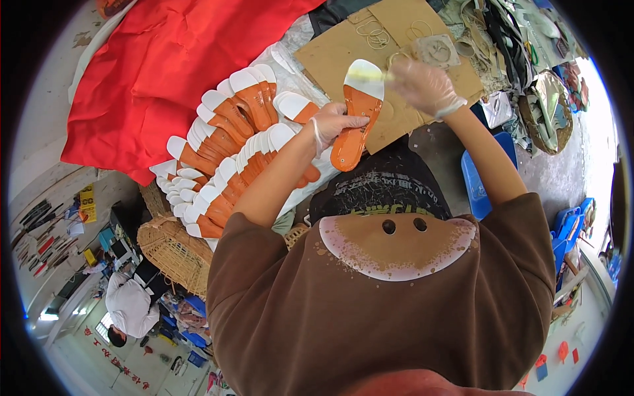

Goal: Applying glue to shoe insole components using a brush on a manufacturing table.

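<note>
Gripping an orange insole (pixel 356 119) steady, the left hand (pixel 333 122) lets the right hand (pixel 422 86), pinched on a brush (pixel 370 76), coat its white heel above the cardboard (pixel 330 56).

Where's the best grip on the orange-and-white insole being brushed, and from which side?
Probably at the narrow orange waist of the insole, from its left edge, as the left hand pinches it now. That keeps fingers off the white toe end, where the right hand is working a small brush, and leaves the flat face open.

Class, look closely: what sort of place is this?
Probably a shoemaking workshop: rows of orange-and-white insoles cover the bench, the left hand holds another insole, and the right hand brushes it over glue-marked cardboard.
</note>
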{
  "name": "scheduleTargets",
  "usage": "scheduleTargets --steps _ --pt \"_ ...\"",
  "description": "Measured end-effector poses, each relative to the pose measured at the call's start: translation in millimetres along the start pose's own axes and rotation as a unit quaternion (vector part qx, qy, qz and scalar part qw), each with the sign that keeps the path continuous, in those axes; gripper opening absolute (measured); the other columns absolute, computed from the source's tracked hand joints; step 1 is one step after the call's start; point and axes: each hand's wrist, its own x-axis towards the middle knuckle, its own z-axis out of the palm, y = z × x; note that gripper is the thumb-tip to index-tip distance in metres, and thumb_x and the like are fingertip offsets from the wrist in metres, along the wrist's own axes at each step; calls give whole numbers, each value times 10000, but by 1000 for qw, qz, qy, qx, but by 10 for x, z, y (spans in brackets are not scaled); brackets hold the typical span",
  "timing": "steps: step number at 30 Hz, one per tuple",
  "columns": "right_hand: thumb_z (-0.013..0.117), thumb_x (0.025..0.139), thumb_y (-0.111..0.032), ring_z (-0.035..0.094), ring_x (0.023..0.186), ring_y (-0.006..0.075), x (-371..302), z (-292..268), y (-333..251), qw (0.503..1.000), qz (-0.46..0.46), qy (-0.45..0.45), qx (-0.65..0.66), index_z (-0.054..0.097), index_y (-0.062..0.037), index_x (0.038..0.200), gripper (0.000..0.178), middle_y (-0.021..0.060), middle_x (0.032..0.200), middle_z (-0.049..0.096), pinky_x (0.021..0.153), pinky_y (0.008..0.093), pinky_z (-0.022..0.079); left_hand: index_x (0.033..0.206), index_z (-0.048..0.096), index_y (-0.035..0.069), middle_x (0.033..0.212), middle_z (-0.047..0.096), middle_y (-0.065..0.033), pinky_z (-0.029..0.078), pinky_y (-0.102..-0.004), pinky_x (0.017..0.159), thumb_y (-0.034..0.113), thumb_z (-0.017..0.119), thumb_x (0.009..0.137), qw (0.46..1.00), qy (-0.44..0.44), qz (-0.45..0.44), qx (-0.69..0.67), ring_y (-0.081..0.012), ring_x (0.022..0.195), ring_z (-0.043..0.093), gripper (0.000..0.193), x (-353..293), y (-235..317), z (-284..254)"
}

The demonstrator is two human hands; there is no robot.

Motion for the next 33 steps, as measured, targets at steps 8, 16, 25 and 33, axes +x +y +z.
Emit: scheduleTargets --steps 8,16,25,33 --pt "567 907 -388 645 813 348 -52 -122 124 995 100 18 -8 602 -129 1034 291 128 845 645 665 473 508 1102 615 -33 962 678 -109 574 -322 728 154 762 823 1000 -14 2 6 -181 789 681 367 -107 54 -32" --pt "669 861 -328 633 831 341 -70 -118 229 989 144 -34 -3 602 -97 995 275 129 902 638 684 433 492 1108 610 -17 971 664 -98 570 -312 727 170 736 848 997 -64 -22 -32 -177 812 673 344 -131 65 -78" --pt "639 874 -354 628 868 321 -164 -117 368 992 125 9 7 619 -114 996 270 103 889 640 744 417 485 1124 599 -4 958 667 -77 565 -293 712 202 715 869 992 -108 -36 -61 -149 789 669 348 -165 99 -104" --pt "629 898 -376 570 716 185 -118 -203 197 935 261 31 236 635 -80 1008 316 74 785 618 695 313 453 1008 633 25 897 671 -77 555 -327 685 228 695 870 968 54 82 231 -198 753 668 253 -44 53 -152"
